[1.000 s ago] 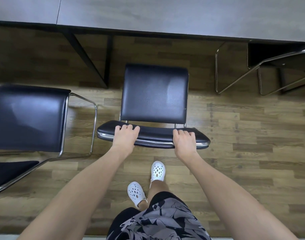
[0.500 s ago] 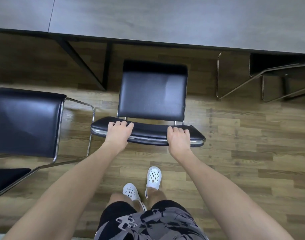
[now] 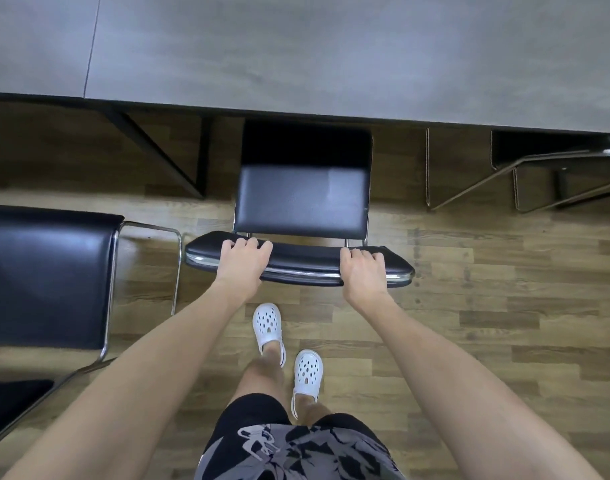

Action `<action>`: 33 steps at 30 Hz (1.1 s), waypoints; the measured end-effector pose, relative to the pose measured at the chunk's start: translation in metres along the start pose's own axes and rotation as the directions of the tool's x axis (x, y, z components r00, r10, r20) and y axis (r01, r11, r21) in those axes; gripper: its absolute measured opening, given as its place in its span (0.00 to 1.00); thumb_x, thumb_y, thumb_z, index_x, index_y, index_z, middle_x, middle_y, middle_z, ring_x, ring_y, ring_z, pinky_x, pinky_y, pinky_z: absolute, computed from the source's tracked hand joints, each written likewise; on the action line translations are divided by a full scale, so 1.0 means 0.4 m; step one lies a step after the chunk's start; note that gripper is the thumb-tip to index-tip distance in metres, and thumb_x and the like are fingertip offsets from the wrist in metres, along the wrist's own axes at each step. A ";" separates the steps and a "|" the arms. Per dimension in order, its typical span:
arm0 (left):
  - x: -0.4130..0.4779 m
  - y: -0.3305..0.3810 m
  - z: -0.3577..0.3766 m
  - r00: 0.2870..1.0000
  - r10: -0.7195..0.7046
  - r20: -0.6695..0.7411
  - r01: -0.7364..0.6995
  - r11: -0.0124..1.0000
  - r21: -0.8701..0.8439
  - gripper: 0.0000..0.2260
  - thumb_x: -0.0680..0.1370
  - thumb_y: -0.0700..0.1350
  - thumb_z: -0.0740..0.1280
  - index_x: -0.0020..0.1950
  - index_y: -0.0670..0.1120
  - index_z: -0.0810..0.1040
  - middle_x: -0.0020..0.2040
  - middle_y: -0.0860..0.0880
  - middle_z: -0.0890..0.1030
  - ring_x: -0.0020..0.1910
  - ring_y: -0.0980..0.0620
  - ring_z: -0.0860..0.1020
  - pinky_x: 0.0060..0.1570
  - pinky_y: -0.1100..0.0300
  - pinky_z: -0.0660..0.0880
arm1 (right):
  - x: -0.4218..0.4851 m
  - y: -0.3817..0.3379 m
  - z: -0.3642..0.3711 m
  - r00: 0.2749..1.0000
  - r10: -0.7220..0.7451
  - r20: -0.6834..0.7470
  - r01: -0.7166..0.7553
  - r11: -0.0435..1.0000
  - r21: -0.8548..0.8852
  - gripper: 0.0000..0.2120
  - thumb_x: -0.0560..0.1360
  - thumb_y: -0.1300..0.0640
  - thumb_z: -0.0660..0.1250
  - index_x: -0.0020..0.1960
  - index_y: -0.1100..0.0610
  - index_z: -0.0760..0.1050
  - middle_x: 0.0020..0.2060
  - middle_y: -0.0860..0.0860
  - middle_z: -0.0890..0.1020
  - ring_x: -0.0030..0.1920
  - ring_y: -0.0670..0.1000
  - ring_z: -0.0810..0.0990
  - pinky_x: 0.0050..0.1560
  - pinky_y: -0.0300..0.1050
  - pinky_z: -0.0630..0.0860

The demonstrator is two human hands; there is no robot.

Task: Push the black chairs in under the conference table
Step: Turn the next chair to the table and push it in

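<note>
A black padded chair (image 3: pixel 302 199) with a chrome frame stands straight ahead, its seat's front edge just under the rim of the grey conference table (image 3: pixel 331 57). My left hand (image 3: pixel 243 263) grips the left part of the chair's backrest top, fingers curled over it. My right hand (image 3: pixel 364 271) grips the right part the same way. A second black chair (image 3: pixel 44 278) stands at the left, out on the floor away from the table.
A third chair's chrome frame (image 3: pixel 525 171) sits under the table at the right. Black slanted table legs (image 3: pixel 165 157) stand left of the middle chair. My feet in white clogs (image 3: pixel 268 323) are on the wooden floor just behind the chair.
The middle chair has slid forward with both hands on its backrest; its seat front now lies in the table's shadow. I have stepped closer to the table.
</note>
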State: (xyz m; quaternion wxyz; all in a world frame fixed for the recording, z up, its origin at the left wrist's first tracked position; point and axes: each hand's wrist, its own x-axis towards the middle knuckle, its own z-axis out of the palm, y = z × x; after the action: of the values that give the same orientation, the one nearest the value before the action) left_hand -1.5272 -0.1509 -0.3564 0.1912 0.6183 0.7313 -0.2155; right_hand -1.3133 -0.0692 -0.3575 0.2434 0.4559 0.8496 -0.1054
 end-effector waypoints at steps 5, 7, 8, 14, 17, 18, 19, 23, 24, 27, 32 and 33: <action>0.057 -0.027 -0.042 1.000 0.020 -0.006 -0.020 0.999 -0.035 0.24 0.71 0.43 0.73 0.63 0.48 0.66 0.58 0.47 0.75 0.58 0.45 0.73 0.58 0.52 0.64 | 0.060 0.006 -0.047 1.000 0.020 0.013 -0.020 1.000 -0.007 0.20 0.66 0.67 0.65 0.56 0.56 0.67 0.50 0.53 0.78 0.53 0.56 0.76 0.50 0.49 0.65; 0.079 -0.038 -0.057 0.999 0.034 -0.003 -0.034 0.999 -0.041 0.26 0.71 0.43 0.73 0.65 0.48 0.66 0.59 0.46 0.75 0.58 0.45 0.73 0.58 0.52 0.64 | 0.083 0.006 -0.063 0.999 0.035 0.022 -0.035 0.999 -0.010 0.20 0.67 0.67 0.64 0.57 0.56 0.67 0.51 0.52 0.78 0.53 0.56 0.75 0.51 0.49 0.65; 0.092 -0.045 -0.065 0.999 0.040 -0.007 -0.041 0.998 -0.043 0.26 0.72 0.43 0.73 0.66 0.48 0.66 0.59 0.46 0.75 0.58 0.45 0.73 0.58 0.52 0.64 | 0.095 0.006 -0.071 0.999 0.042 0.022 -0.042 0.999 -0.009 0.20 0.67 0.67 0.64 0.57 0.56 0.67 0.51 0.52 0.78 0.53 0.56 0.75 0.51 0.49 0.65; 0.135 -0.064 -0.099 0.999 0.052 -0.006 -0.052 0.997 -0.063 0.24 0.72 0.41 0.73 0.64 0.47 0.66 0.59 0.45 0.76 0.58 0.44 0.73 0.59 0.51 0.64 | 0.141 0.011 -0.101 0.998 0.063 0.025 -0.063 0.998 -0.002 0.20 0.67 0.66 0.65 0.58 0.56 0.68 0.51 0.52 0.79 0.54 0.56 0.76 0.52 0.49 0.66; 0.153 -0.070 -0.111 0.998 0.062 -0.021 -0.063 0.996 -0.063 0.25 0.72 0.41 0.73 0.65 0.47 0.66 0.60 0.45 0.75 0.59 0.44 0.73 0.59 0.51 0.65 | 0.159 0.015 -0.117 0.997 0.067 0.026 -0.067 0.998 0.004 0.21 0.67 0.66 0.65 0.59 0.56 0.69 0.51 0.52 0.79 0.54 0.56 0.76 0.53 0.49 0.66; 0.161 -0.073 -0.114 0.998 0.063 -0.021 -0.064 0.996 -0.064 0.25 0.72 0.41 0.73 0.65 0.47 0.66 0.60 0.45 0.76 0.59 0.44 0.73 0.59 0.51 0.65 | 0.166 0.017 -0.123 0.997 0.067 0.028 -0.067 0.998 0.006 0.21 0.67 0.66 0.65 0.59 0.56 0.69 0.51 0.52 0.79 0.54 0.56 0.76 0.53 0.49 0.66; 0.168 -0.076 -0.118 0.998 0.064 -0.023 -0.065 0.996 -0.065 0.25 0.72 0.41 0.73 0.65 0.47 0.66 0.60 0.45 0.76 0.59 0.44 0.73 0.59 0.51 0.65 | 0.173 0.019 -0.127 0.997 0.066 0.028 -0.066 0.998 0.009 0.21 0.67 0.66 0.65 0.59 0.56 0.69 0.51 0.52 0.79 0.54 0.56 0.76 0.53 0.49 0.66; 0.205 -0.082 -0.137 0.997 0.061 -0.049 -0.064 0.996 -0.055 0.27 0.71 0.42 0.74 0.66 0.47 0.65 0.62 0.45 0.75 0.62 0.44 0.72 0.62 0.50 0.65 | 0.211 0.032 -0.140 0.998 0.067 -0.006 -0.066 0.997 0.034 0.23 0.66 0.66 0.66 0.61 0.55 0.69 0.54 0.52 0.78 0.57 0.55 0.75 0.56 0.48 0.65; 0.214 -0.084 -0.140 0.997 0.057 -0.051 -0.060 0.997 -0.058 0.28 0.71 0.42 0.74 0.67 0.47 0.65 0.63 0.45 0.74 0.63 0.44 0.71 0.63 0.50 0.64 | 0.220 0.036 -0.141 0.998 0.065 -0.015 -0.064 0.997 0.047 0.25 0.66 0.67 0.67 0.61 0.55 0.69 0.55 0.52 0.78 0.58 0.55 0.74 0.58 0.48 0.64; 0.240 -0.089 -0.148 0.996 0.049 -0.073 -0.053 0.997 -0.050 0.35 0.70 0.43 0.76 0.71 0.47 0.62 0.71 0.42 0.67 0.72 0.43 0.64 0.69 0.47 0.60 | 0.244 0.045 -0.146 0.996 0.060 -0.072 -0.055 0.996 0.070 0.30 0.64 0.68 0.68 0.64 0.57 0.67 0.62 0.53 0.74 0.66 0.54 0.69 0.62 0.49 0.62; 0.270 -0.091 -0.168 0.995 0.027 -0.094 -0.028 0.999 -0.015 0.47 0.71 0.43 0.76 0.79 0.44 0.47 0.80 0.41 0.50 0.79 0.43 0.50 0.74 0.45 0.52 | 0.277 0.054 -0.173 0.994 0.094 -0.060 -0.091 0.995 0.051 0.43 0.67 0.68 0.70 0.77 0.57 0.54 0.77 0.58 0.53 0.77 0.57 0.51 0.71 0.54 0.56; 0.278 -0.090 -0.174 0.994 0.019 -0.104 -0.020 1.000 -0.012 0.48 0.71 0.43 0.76 0.80 0.44 0.45 0.80 0.41 0.49 0.79 0.43 0.48 0.74 0.45 0.52 | 0.285 0.057 -0.180 0.993 0.106 -0.059 -0.103 0.993 0.048 0.45 0.68 0.68 0.70 0.78 0.57 0.50 0.78 0.58 0.50 0.77 0.57 0.48 0.71 0.54 0.55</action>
State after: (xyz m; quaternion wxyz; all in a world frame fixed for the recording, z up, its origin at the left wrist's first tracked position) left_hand -1.5817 -0.0263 -0.3564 0.1591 0.6346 0.7354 -0.1767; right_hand -1.3704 0.0550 -0.3530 0.2120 0.5082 0.8290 -0.0975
